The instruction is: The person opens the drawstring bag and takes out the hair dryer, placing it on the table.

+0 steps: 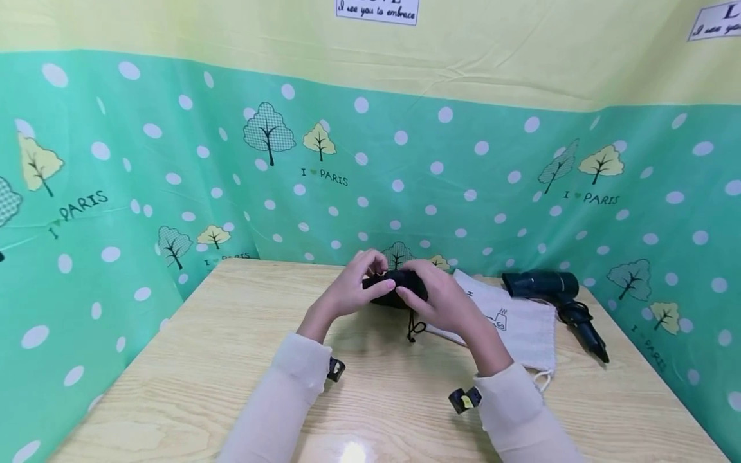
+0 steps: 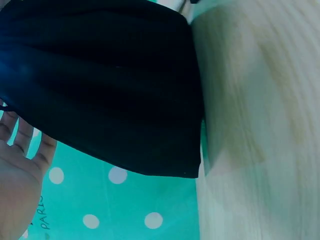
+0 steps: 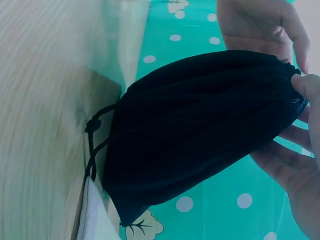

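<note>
Both hands hold a black drawstring bag (image 1: 405,281) by its gathered mouth, its body hanging down to the tabletop. In the head view my left hand (image 1: 354,283) has its thumb on the bag's near side and its fingers bent over the top. My right hand (image 1: 444,299) pinches the mouth from the other side, its thumb (image 3: 309,89) against the gathered rim in the right wrist view. A knotted black cord (image 3: 93,125) dangles from the bag's lower end. What lies inside the bag is hidden by the cloth.
Right of the hands, a white cloth drawstring bag (image 1: 529,328) with a printed drawing lies flat on the wooden table (image 1: 173,360). A black hair dryer (image 1: 541,284), its cord bundled at the handle, rests partly on it. A green dotted curtain (image 1: 324,212) hangs behind.
</note>
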